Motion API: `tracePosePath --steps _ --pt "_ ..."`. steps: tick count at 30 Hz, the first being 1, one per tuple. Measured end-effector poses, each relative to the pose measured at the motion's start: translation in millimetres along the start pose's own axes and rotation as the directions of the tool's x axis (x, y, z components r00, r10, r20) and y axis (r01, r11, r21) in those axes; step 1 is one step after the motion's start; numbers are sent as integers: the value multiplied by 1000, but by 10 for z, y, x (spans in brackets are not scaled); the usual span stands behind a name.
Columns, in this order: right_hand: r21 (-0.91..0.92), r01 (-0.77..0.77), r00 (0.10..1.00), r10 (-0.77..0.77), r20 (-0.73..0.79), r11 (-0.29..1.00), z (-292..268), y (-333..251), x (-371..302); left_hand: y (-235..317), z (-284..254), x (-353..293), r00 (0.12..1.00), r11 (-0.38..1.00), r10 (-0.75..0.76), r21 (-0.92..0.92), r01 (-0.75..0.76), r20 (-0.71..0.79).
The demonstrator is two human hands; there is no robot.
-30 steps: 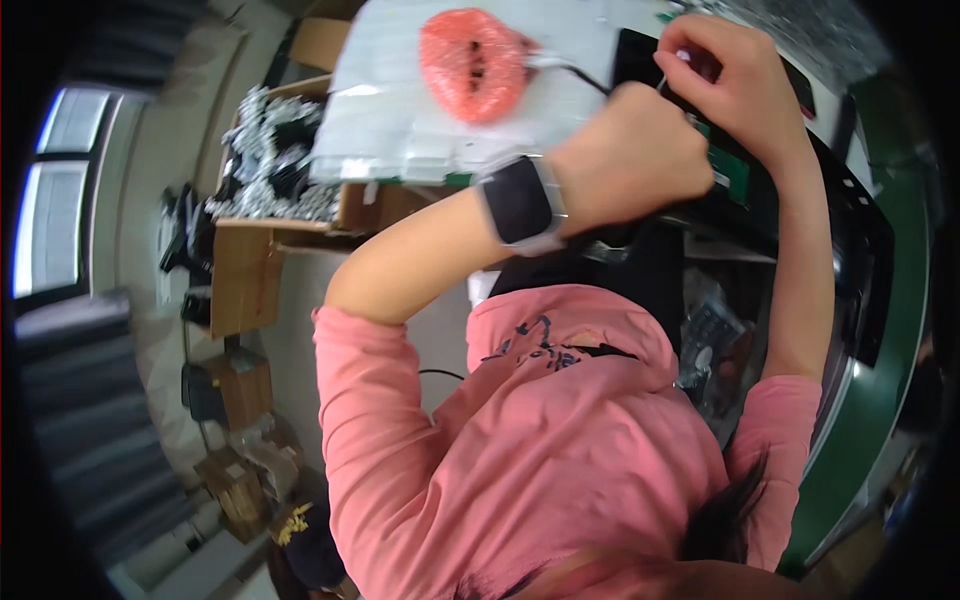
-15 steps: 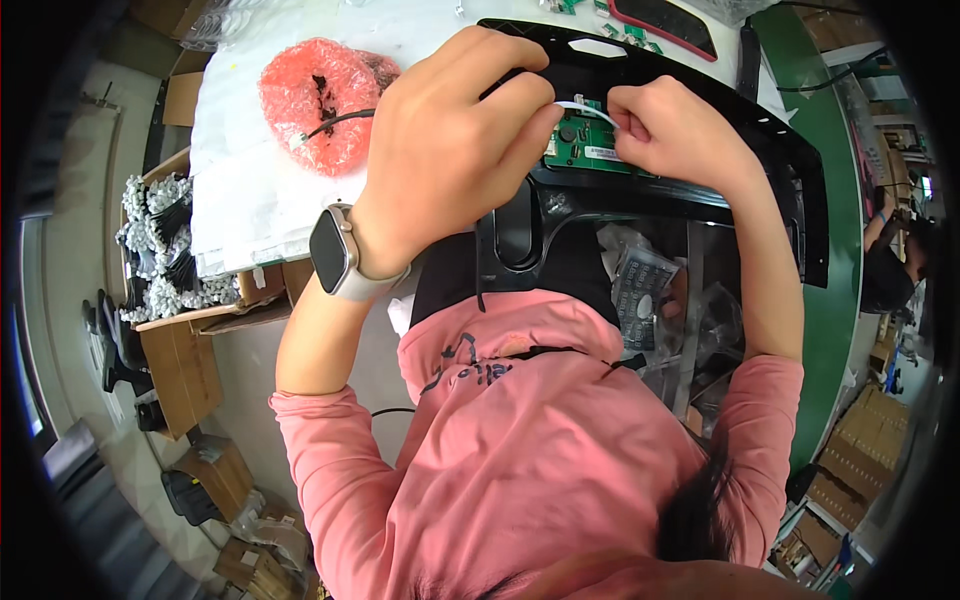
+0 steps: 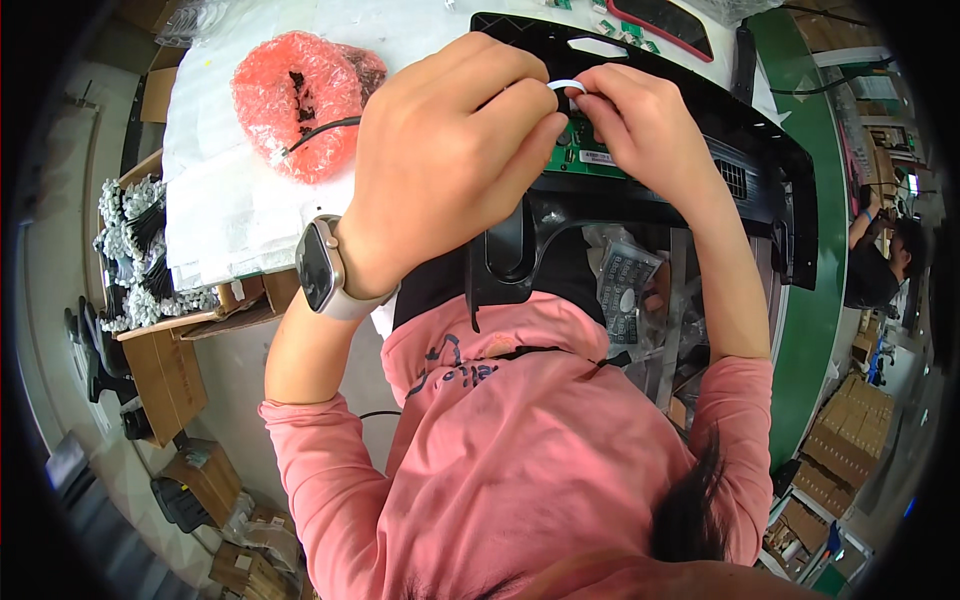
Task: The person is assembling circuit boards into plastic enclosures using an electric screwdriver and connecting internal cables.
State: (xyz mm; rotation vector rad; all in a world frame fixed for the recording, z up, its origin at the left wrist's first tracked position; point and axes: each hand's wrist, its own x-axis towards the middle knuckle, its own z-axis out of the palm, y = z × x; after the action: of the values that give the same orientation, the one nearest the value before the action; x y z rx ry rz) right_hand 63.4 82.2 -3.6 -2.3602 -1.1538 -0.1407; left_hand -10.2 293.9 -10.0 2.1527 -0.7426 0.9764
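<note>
My left hand (image 3: 455,150), a watch on its wrist, is closed over the black plastic panel (image 3: 770,205). Its fingertips pinch one end of a short white cable (image 3: 568,86), which bows upward. Thumb and forefinger of my right hand (image 3: 645,120) close on the other end. Beneath them a green circuit board (image 3: 572,160) sits in the panel, partly covered by both hands. A black cable (image 3: 330,129) pokes out past my left hand toward a bundle in pink bubble wrap (image 3: 300,105). Whether black and white cable join is hidden under my left hand.
A red-edged phone (image 3: 665,28) and small green boards (image 3: 630,35) lie beyond the panel. At left, an open carton (image 3: 165,385) holds many white-ended black cables (image 3: 130,250). Bagged keypads (image 3: 625,290) lie below the panel. A person (image 3: 885,255) is at the far right.
My right hand has moved left and up, close to my left hand. The white cable now makes a shorter, tighter bow between them. The whole view has shifted slightly.
</note>
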Motion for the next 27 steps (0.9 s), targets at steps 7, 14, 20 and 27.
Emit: tracePosePath --steps 7,14,20,27 --pt "-83 28 996 -34 -82 996 46 -8 -19 -3 5 -7 1000 1000 -11 4 11 4" --pt "-39 26 996 -29 -82 999 73 15 -9 -1 -3 -23 1000 1000 -20 17 20 17" --pt "-17 -117 993 117 -7 993 95 30 -38 -17 24 7 995 997 54 53 -50 -83" --pt "29 -223 972 225 -70 974 -50 -11 -150 133 16 329 970 955 -234 175 242 -63"
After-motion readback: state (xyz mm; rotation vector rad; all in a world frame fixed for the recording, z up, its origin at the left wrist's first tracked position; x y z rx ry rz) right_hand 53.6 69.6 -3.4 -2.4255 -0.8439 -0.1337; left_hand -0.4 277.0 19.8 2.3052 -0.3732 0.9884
